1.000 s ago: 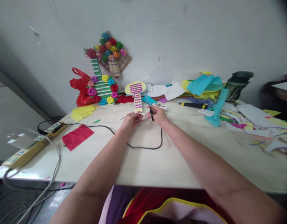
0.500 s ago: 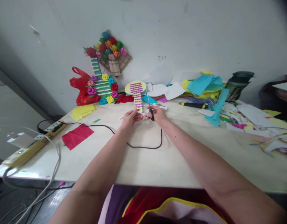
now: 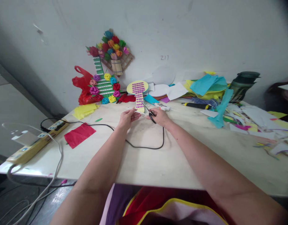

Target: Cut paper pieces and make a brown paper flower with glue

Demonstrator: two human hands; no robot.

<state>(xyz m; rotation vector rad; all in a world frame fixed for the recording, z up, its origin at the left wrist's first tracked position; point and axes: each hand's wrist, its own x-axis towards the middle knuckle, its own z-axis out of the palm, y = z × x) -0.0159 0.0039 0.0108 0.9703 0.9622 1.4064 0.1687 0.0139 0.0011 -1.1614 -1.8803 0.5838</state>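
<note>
A pair of scissors (image 3: 151,117) with black handles is in my right hand (image 3: 160,117). Its blades point away and to the left, over the lower part of a guitar-shaped paper craft (image 3: 137,88). That craft has a round yellow body, a narrow neck and rows of purple pieces. My left hand (image 3: 128,119) is closed at the fingertips on a thin white strip (image 3: 140,112), just below the craft's near end. The strip is small and partly hidden by the fingers. The two hands are a short way apart.
A green guitar craft (image 3: 104,87) with paper flowers stands at the wall. A black cable (image 3: 144,147) loops across the table near my wrists. Left lie a power strip (image 3: 36,147) and red paper (image 3: 80,135). Paper scraps (image 3: 251,122) and a dark bottle (image 3: 243,87) are right.
The scissors have swung from nearly upright to tilt left across the craft's neck. My left hand has shifted slightly left, and the view has turned a little.
</note>
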